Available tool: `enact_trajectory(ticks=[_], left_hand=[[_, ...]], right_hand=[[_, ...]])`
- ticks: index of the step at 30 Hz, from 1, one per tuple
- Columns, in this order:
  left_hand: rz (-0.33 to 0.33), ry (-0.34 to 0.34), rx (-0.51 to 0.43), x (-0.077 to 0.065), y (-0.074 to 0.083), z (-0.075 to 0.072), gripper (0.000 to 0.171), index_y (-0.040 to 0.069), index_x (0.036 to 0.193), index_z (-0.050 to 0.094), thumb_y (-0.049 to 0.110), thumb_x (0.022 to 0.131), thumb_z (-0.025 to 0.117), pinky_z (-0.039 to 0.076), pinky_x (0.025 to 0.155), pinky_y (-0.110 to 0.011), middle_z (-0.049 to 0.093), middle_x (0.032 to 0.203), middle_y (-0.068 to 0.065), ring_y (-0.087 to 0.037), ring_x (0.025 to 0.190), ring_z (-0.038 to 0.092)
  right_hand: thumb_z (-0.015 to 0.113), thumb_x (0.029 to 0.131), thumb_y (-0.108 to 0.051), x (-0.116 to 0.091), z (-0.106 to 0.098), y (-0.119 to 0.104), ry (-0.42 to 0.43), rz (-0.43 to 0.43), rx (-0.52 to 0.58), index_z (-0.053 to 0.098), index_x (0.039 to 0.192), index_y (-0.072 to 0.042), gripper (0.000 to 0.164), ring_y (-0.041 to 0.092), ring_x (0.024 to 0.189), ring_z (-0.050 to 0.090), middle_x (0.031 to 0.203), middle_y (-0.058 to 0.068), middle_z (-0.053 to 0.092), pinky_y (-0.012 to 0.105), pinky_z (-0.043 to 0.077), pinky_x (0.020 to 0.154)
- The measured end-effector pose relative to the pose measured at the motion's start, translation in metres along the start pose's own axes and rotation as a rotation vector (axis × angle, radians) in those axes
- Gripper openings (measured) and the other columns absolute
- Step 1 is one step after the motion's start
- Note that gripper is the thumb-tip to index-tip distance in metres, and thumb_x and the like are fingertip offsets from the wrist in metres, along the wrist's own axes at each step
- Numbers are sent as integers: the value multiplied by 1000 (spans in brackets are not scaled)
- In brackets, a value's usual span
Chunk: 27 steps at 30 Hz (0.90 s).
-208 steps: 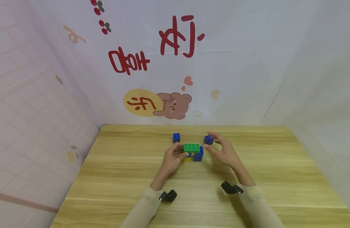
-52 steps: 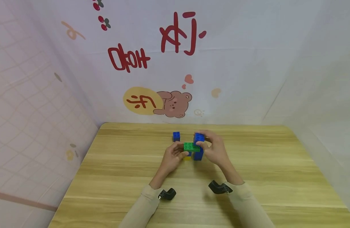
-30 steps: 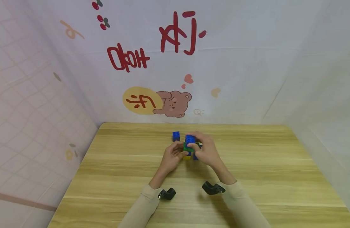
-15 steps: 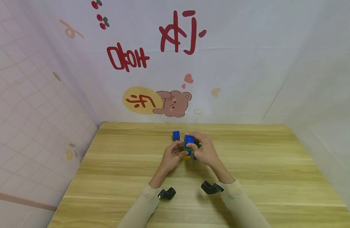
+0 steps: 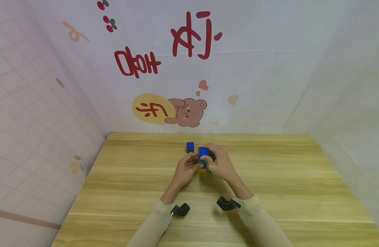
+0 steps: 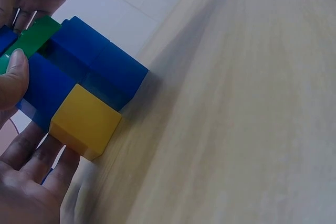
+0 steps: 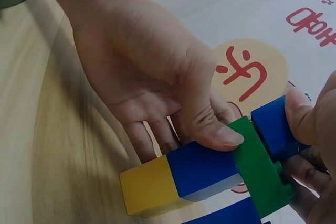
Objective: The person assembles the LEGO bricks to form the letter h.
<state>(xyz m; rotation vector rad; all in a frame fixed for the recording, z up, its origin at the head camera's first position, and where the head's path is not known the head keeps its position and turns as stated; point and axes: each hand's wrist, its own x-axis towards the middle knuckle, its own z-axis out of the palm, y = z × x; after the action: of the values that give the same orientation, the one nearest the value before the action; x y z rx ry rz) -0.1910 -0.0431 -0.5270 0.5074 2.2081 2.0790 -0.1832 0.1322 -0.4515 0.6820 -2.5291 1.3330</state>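
Note:
My left hand (image 5: pixel 186 169) grips the left column of a small arch of toy building bricks, thumb on its blue brick (image 7: pixel 202 169). Under that is a yellow brick (image 6: pixel 86 121) on the table. Blue bricks (image 6: pixel 97 59) form the right column, partly hidden by my right hand in the head view. A long green brick (image 7: pixel 260 166) bridges both columns. Between thumb and fingers, my right hand (image 5: pixel 221 163) pinches another blue brick (image 5: pixel 203 151) against the studs at the green brick's left end. I cannot tell whether it is fully seated.
One loose blue brick (image 5: pixel 190 147) stands behind the arch, near the left fingers. The wooden table (image 5: pixel 130 164) meets a printed white cloth wall (image 5: pixel 254 68) at its back edge. A black wrist mount (image 5: pixel 228 203) sticks out from each sleeve.
My right hand has picked up the blue brick from the right rear, brought it over the green brick and moved it left to its left end. The left hand keeps its grip.

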Motion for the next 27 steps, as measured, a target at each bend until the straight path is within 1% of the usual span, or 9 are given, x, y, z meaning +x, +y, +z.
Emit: enact_trajectory(ticks=[5, 7, 13, 17, 20, 24, 27], left_hand=[[15, -3, 4, -1, -1, -1, 31, 8, 125, 65, 7, 95, 73, 55, 108, -44, 71, 124, -15, -30, 120, 67], [18, -2, 5, -2, -1, -1, 31, 9, 125, 66, 6, 95, 73, 55, 108, -44, 71, 124, -15, -30, 119, 68], [12, -3, 12, -3, 0, -2, 30, 10, 125, 66, 7, 95, 72, 54, 109, -44, 71, 124, -15, -28, 120, 68], [12, -4, 6, -2, -1, -1, 31, 10, 125, 66, 8, 95, 73, 56, 107, -39, 71, 125, -15, -29, 120, 67], [16, -3, 4, -2, -2, -1, 32, 9, 125, 65, 8, 94, 73, 57, 105, -36, 71, 125, -16, -30, 119, 68], [26, 2, 13, -2, -2, -1, 32, 8, 125, 65, 8, 94, 74, 57, 105, -38, 71, 123, -17, -30, 118, 68], [23, 9, 19, -2, -2, 0, 32, 9, 125, 66, 9, 94, 74, 57, 105, -39, 71, 123, -15, -29, 118, 68]], right_hand=[[72, 94, -6, 0, 2, 2, 7, -32, -19, 70, 126, -6, 32, 31, 103, 72, 119, 14, 72, 52, 62, 88], [72, 94, -7, 0, 3, 3, 6, -44, -25, 70, 126, -6, 32, 31, 101, 72, 118, 14, 73, 51, 62, 87], [71, 95, -8, 0, 4, 4, -1, -49, -38, 69, 127, -6, 32, 31, 100, 72, 119, 14, 72, 52, 62, 87], [73, 94, -8, -1, 4, 4, 8, -61, -64, 69, 127, -7, 33, 28, 100, 72, 119, 13, 72, 49, 62, 87], [75, 92, -6, -2, 6, 6, 31, -96, -84, 69, 125, -6, 34, 27, 101, 72, 117, 12, 73, 47, 62, 87], [76, 91, -8, -2, 9, 9, 57, -132, -97, 69, 123, -5, 33, 28, 103, 72, 116, 11, 73, 46, 62, 88], [75, 91, -9, -3, 10, 10, 60, -128, -82, 68, 124, -4, 33, 29, 106, 72, 117, 12, 73, 47, 62, 89]])
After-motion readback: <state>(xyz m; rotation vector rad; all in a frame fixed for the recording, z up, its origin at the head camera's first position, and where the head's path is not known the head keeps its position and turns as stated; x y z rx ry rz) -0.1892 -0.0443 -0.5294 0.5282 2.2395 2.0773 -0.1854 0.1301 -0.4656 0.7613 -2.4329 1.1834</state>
